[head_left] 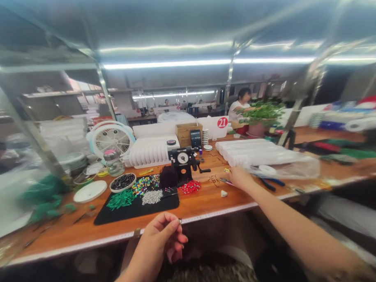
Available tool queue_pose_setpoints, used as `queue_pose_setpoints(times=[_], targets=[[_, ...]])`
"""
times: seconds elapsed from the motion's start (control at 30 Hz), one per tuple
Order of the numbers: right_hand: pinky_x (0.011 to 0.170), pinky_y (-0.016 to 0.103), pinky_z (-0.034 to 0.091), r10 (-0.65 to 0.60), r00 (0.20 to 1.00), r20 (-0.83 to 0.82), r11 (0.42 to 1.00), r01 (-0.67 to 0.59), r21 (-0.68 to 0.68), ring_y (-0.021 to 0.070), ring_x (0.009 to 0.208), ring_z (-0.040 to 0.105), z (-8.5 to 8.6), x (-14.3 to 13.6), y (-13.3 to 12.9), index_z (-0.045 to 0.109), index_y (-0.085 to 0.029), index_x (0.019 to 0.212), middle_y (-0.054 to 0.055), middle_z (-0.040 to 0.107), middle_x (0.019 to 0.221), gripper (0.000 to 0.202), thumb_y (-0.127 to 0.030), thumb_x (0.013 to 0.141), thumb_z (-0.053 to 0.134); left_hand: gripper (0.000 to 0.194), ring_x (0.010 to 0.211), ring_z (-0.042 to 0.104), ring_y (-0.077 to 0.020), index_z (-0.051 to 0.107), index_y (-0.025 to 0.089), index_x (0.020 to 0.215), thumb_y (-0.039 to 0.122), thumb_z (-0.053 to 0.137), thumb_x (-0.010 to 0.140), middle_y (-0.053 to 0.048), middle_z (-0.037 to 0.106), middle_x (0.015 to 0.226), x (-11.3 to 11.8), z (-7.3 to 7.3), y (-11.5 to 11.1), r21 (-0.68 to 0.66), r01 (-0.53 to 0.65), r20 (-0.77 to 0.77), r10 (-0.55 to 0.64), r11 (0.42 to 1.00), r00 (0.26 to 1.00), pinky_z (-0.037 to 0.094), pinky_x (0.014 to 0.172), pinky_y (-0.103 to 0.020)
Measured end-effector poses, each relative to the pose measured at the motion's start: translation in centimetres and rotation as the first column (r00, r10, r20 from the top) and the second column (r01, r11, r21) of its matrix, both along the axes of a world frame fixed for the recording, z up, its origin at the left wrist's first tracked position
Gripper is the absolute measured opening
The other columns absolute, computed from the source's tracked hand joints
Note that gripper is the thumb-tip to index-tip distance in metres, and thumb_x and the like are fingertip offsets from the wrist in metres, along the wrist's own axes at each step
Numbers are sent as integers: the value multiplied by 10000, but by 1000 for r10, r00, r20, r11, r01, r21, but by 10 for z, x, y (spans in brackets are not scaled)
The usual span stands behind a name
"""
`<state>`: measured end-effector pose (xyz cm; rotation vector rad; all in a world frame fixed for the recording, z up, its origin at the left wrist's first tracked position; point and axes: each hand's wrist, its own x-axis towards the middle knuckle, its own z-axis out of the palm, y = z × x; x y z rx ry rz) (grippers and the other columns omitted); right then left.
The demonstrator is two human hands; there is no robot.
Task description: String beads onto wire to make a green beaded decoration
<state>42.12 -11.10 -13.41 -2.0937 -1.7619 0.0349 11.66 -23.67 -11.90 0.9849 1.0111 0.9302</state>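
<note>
Above the table's front edge, my left hand is closed, thumb and index finger pinching a small dark curved piece that looks like wire. My right hand reaches out over the wood, its fingers drawn together beside a small yellow item; whether it grips that item is unclear. Just below those fingers lies a slim tool, its kind hard to make out. Several thin dark bent pieces are scattered to its left. A black hand-cranked device with a dial stands between the hands, farther back.
A black mat carries green, multicoloured and silvery pieces; red ones lie beside it. Nearby are a dish of black pieces, a fan, a glass jar, wrapped white rolls and dark-handled pliers. Another person sits beyond.
</note>
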Motion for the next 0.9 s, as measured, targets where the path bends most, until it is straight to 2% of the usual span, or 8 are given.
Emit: queue_pose_setpoints(times=[0.13,0.3,0.33,0.37,0.43,0.53,0.7,0.9], targets=[[800,408,448,-5,1000,-3,999,5,-38,282,895,613,0,-6,13,674,-60,752,198,659,861,136,-188,780,637,288,541,563,-110,554,167,731,374,751,694,-40,655,628,-4,12,-1,43,-74,-10,74,996,997,443,519,-176],[886,346,413,228,966,-123,973,-221,67,244,1003,588,15,-63,-36,685,-142,961,145,651,1022,236,-263,888,496,250,645,611,-150,616,156,687,320,795,629,-57,666,832,-6,17,-4,83,-173,-31,176,982,984,471,550,-209],[813,281,450,350,914,-206,937,-344,65,190,903,619,17,-79,-52,690,-209,937,63,679,943,217,-336,875,524,257,595,596,-146,618,160,699,337,792,631,-50,658,796,-5,17,-5,77,-176,-34,179,981,983,456,510,-213],[728,267,470,502,717,-483,839,-540,70,184,819,630,17,-95,-67,685,-206,939,44,690,878,217,-362,847,566,266,555,580,-141,619,164,713,354,787,636,-40,648,753,-4,15,-6,78,-174,-30,176,982,984,443,482,-215],[616,247,471,465,252,-849,681,-715,160,160,688,627,13,-125,-95,671,-191,931,21,689,771,262,-399,772,651,274,502,551,-127,612,173,736,379,773,654,-19,626,692,-2,12,-7,95,-167,-14,169,981,986,425,454,-212],[361,181,301,203,-45,-978,720,-671,180,77,374,472,-2,-154,-120,647,-155,838,-21,609,537,292,-414,716,703,263,449,523,-114,596,177,743,389,742,689,-11,616,655,-3,7,-8,115,-150,-12,153,982,988,408,431,-210],[327,158,138,81,-239,-968,779,-591,212,18,331,347,-20,-159,-124,547,-150,654,-12,615,542,285,-357,693,739,250,398,499,-120,584,171,674,381,718,695,2,572,538,-14,5,-7,153,-109,-114,127,982,985,371,395,-209],[361,163,210,79,-197,-977,738,-648,190,37,355,392,-19,-154,-127,525,-163,629,-22,593,508,292,-351,675,744,268,494,542,-146,599,165,632,389,743,662,-18,589,565,-30,-1,-6,236,-41,-196,88,971,977,414,486,-226]])
